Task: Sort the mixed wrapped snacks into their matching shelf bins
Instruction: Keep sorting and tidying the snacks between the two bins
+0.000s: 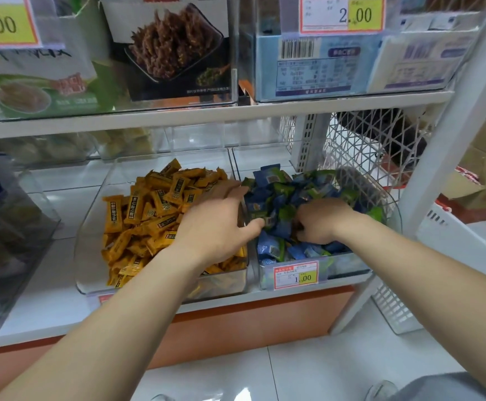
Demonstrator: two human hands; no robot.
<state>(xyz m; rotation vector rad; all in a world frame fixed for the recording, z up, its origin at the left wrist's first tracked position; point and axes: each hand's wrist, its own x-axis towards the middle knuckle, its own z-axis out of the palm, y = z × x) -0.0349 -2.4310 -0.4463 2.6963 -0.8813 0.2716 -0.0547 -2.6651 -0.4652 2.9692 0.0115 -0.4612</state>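
Fingers spread wide, a person's left hand lay across the divide between two clear bins on the lower shelf. Its fingers stretched over the orange-wrapped snacks and its thumb touched a green packet on the far side. The right hand, fingers curled downward, was dug into the heap of blue and green wrapped snacks. Whether it gripped a packet could not be told, the fingertips being buried among the wrappers. The orange snacks filled the left bin, piled toward its back and right. The blue and green ones lay mixed together in the right bin, which carried a red-bordered price tag on its front wall. Both forearms reached in from the lower edge of the view. A white wire basket stood behind the right bin, and cardboard boxes sat on the floor beyond the shelf's upright. Larger boxed goods filled the bins on the shelf above.
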